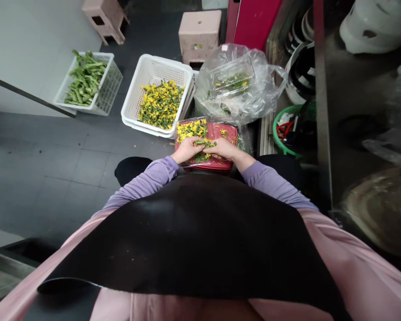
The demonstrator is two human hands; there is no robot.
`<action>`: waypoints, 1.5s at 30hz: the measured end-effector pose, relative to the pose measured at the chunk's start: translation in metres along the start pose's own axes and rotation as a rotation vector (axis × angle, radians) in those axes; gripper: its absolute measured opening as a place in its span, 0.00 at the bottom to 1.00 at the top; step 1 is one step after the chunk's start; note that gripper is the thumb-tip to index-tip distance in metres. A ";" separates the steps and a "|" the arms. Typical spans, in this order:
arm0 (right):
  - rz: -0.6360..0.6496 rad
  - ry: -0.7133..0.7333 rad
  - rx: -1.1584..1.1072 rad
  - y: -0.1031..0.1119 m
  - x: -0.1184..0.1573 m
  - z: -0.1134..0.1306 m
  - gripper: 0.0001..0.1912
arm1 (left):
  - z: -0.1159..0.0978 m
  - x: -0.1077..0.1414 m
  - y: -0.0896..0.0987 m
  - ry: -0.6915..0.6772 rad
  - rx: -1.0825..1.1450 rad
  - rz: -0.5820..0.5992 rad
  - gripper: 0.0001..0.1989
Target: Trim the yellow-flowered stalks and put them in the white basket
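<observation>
My left hand (186, 150) and my right hand (223, 148) meet over a red tray (227, 166). Between their closed fingers are small green stems with yellow flowers (205, 143), and both hands grip them. Under the left hand, a clear plastic box (178, 138) holds more yellow blossoms (192, 128) at the tray's left side. A few loose flower bits (223, 133) lie on the red surface at the right. Which stem each hand grips is too small to make out.
Beyond the tray stand a white basket (130, 96) of yellow flowers and a clear plastic bag (267, 100) with greens. A basket of green stalks (87, 80) sits far left. Stools (200, 33) stand behind. At right are a green basket (279, 145) and a metal post (322, 111).
</observation>
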State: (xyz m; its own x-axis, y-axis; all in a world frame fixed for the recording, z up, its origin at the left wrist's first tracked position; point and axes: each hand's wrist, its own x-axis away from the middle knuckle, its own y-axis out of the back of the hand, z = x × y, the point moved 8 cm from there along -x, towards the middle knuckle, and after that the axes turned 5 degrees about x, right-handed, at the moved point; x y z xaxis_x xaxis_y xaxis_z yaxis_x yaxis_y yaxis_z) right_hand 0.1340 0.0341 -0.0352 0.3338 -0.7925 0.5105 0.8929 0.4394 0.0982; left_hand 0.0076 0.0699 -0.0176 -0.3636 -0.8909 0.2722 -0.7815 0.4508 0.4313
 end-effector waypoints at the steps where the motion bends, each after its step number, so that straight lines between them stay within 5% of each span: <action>1: 0.011 0.007 -0.002 0.000 0.000 0.000 0.19 | -0.001 0.000 0.001 -0.007 0.018 0.003 0.09; 14: 0.168 0.067 0.106 -0.006 -0.009 -0.009 0.20 | -0.013 0.004 -0.001 -0.142 0.005 0.118 0.05; 19: 0.211 0.066 0.098 -0.003 -0.008 -0.008 0.16 | 0.008 -0.004 -0.004 0.023 0.030 0.163 0.05; 22: 0.164 0.084 -0.116 0.008 -0.009 -0.004 0.12 | 0.033 -0.009 0.008 0.200 -0.049 0.039 0.10; 24: 0.090 0.105 -0.281 0.016 -0.011 -0.002 0.10 | 0.039 -0.010 0.013 0.203 -0.146 -0.027 0.08; 29: -0.018 0.080 -0.423 0.009 -0.015 -0.009 0.11 | 0.020 -0.004 0.007 0.047 -0.372 -0.081 0.14; 34: -0.052 0.076 -0.504 -0.007 -0.019 -0.016 0.17 | -0.006 0.009 -0.017 -0.038 -0.453 -0.015 0.16; 38: -0.115 0.094 -0.550 0.000 -0.021 -0.017 0.18 | -0.010 0.013 -0.013 -0.015 -0.211 -0.021 0.17; 45: -0.131 0.073 -0.596 0.006 -0.019 -0.012 0.11 | 0.013 0.023 -0.013 0.281 0.599 0.103 0.24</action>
State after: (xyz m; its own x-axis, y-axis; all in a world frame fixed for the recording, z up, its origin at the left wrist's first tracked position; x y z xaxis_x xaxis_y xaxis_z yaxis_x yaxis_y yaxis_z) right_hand 0.1366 0.0469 -0.0549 0.2113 -0.8602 0.4641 0.9361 0.0415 -0.3493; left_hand 0.0023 0.0429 -0.0284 -0.3694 -0.7599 0.5349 -0.9256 0.3518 -0.1395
